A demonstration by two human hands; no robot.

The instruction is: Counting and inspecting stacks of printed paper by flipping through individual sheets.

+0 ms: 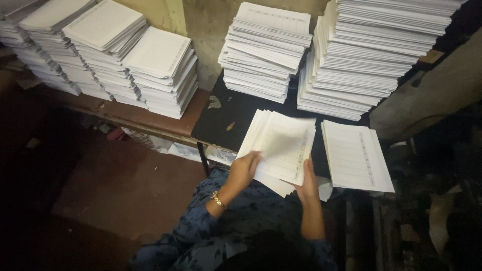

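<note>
1. Tall stacks of ruled sheets (pixel 359 55) crowd the back of the black desk (pixel 226 118); a small pile (pixel 356 155) sits just right.
2. Both grips hold a fanned paper bundle (pixel 281 145) at the desk's front edge: left hand (pixel 243 168), right hand (pixel 307 183).
3. Bundle's white, faintly lined.

The sheets (pixel 283 145) under the hands are white, ruled in a faint grey grid of columns. The smaller pile (pixel 356 155) beside them shows the same white with grey lines. The tall stacks (pixel 371 55) at the back are white too, edges shading to grey. The tabletop (pixel 226 120) is black with a few pale scuffs; the bench (pixel 150 113) alongside is reddish brown. A gold bracelet (pixel 218 200) circles the left wrist, and the clothing (pixel 241 221) is blue with dark mottling. The floor (pixel 125 185) is dull red-brown.
</note>
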